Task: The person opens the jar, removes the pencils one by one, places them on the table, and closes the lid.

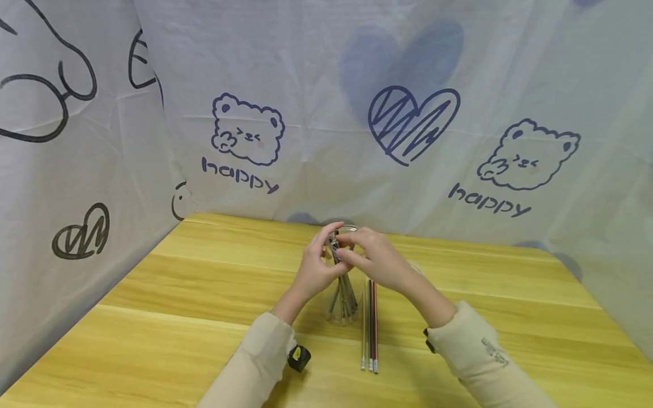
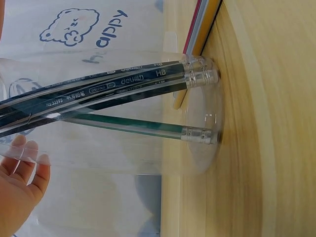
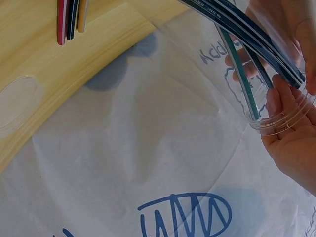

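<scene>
A clear plastic jar (image 1: 340, 318) stands upright on the table, with several dark and green pencils (image 2: 123, 94) leaning inside. Their metal-banded eraser ends (image 2: 200, 79) rest at the jar's base, while the other ends lean at its mouth (image 3: 284, 121). My left hand (image 1: 318, 269) curls round the jar's upper part, its fingertips (image 2: 29, 153) against the clear wall. From the right, my right hand (image 1: 380, 258) reaches to the mouth, thumb and index finger pinching at the pencil tops (image 1: 334, 241). Fingers partly hide this contact.
Three loose pencils (image 1: 370, 328), one red, lie side by side right of the jar. A clear round lid (image 3: 22, 103) lies on the wooden table (image 1: 204, 283) near its back edge. Printed white cloth (image 1: 316, 113) hangs behind and to the left.
</scene>
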Tool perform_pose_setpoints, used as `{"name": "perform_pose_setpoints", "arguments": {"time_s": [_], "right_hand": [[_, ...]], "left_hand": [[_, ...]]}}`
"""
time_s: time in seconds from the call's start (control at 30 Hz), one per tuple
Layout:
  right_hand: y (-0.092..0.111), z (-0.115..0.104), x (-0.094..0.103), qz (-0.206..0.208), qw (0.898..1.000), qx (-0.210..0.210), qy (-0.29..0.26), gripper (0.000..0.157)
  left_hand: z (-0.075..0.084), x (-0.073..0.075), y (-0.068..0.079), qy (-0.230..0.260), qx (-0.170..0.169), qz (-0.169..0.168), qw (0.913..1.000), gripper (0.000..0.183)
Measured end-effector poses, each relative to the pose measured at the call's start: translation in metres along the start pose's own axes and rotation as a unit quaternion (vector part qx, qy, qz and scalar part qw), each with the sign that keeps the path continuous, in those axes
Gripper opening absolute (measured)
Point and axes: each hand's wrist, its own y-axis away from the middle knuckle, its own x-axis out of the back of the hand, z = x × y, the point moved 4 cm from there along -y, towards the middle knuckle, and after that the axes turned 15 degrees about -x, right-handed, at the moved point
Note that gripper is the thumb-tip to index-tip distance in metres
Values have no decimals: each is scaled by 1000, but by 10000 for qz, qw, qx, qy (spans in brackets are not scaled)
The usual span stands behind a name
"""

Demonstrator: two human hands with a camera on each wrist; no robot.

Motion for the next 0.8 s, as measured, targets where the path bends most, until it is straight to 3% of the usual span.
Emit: {"name": "perform_pose_setpoints", "arguments": {"time_s": [0.8], "right_hand": [[-2,0,0,122,9998,34,-169,18]], "left_hand": [[2,2,0,-98,-67,-53,9999,58]]}}
